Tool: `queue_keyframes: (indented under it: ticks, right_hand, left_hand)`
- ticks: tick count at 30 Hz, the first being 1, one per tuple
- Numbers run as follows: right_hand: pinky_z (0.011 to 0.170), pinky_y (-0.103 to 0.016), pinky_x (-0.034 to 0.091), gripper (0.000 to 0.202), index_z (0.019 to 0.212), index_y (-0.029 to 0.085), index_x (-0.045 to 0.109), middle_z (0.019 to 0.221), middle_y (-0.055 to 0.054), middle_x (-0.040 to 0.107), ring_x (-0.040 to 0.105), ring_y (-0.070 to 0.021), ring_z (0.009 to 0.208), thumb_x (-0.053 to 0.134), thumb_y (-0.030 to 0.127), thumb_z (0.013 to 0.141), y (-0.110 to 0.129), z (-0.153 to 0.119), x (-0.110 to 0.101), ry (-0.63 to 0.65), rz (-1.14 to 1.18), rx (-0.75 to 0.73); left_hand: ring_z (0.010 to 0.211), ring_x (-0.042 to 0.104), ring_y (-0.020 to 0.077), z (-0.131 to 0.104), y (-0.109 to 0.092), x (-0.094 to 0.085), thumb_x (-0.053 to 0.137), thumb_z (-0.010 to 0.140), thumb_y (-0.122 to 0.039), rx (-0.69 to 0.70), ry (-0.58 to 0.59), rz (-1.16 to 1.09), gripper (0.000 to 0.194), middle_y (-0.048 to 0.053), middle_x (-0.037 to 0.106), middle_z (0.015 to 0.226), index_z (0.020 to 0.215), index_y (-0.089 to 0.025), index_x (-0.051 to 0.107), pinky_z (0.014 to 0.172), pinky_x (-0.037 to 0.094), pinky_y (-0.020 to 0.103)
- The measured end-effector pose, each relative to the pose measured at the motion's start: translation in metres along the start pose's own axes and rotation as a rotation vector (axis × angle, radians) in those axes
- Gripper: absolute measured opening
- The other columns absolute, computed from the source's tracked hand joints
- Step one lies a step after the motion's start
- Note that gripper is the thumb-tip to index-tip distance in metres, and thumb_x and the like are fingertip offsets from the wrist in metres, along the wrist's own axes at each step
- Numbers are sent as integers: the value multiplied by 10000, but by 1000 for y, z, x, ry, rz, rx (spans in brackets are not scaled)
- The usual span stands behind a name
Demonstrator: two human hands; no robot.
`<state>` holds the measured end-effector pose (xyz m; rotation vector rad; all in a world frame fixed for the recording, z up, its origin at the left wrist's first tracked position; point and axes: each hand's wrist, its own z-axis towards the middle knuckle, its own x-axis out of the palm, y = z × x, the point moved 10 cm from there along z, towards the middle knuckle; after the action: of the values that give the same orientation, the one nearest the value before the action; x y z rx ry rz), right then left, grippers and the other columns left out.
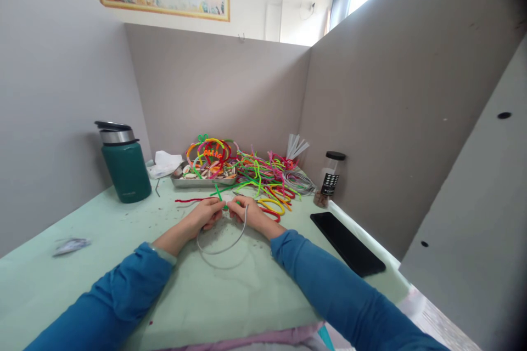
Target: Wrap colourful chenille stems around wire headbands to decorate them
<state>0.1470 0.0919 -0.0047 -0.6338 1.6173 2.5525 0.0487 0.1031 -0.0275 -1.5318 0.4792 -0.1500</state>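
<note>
My left hand (pixel 203 216) and my right hand (pixel 252 213) meet over the middle of the table, fingers pinched together. Between them is a green pipe cleaner (pixel 218 193), one end sticking up above the left fingertips; a bit of green also shows at the right fingertips. A thin grey wire (pixel 224 253) hangs below both hands in an open curve, one end rising past my right fingers. How the wire meets the pipe cleaner is hidden by the fingers. A dark red pipe cleaner (pixel 191 199) lies just beyond my left hand.
Behind the hands stand a metal tray (pixel 206 182) with small pieces, colourful headbands (pixel 212 149) and a heap of pipe cleaners (pixel 263 169). Coiled wire (pixel 298 182), a jar (pixel 329 180) and a black phone (pixel 347 243) are right; a green bottle (pixel 125 170) is left. Partitions surround the table.
</note>
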Motion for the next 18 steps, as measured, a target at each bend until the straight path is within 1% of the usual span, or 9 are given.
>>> queue_keyframes:
  ticks: [7, 13, 18]
  right_hand:
    - [483, -196, 329, 306, 646, 145, 549, 503, 39, 457, 420, -76, 477, 498, 363, 855, 2, -1, 0, 4, -14, -8]
    - [477, -199, 329, 292, 639, 146, 546, 493, 38, 450, 426, -80, 470, 501, 344, 850, 2, 0, 1, 5, -18, 2]
    - [479, -194, 330, 282, 645, 147, 540, 514, 33, 464, 426, -76, 478, 494, 334, 851, -2, 1, 2, 10, -28, 5]
  left_hand:
    - [313, 183, 21, 1, 2, 2, 554, 746, -454, -3, 39, -22, 288, -83, 376, 472, 726, -174, 488, 286, 139, 169]
    - [297, 195, 20, 1, 2, -1, 575, 734, -459, 2, 4, -24, 304, -78, 412, 468, 697, -189, 439, 282, 142, 169]
    - [287, 216, 22, 2, 2, -1, 590, 726, -479, 3, 4, -23, 331, -73, 440, 466, 701, -196, 419, 279, 151, 167]
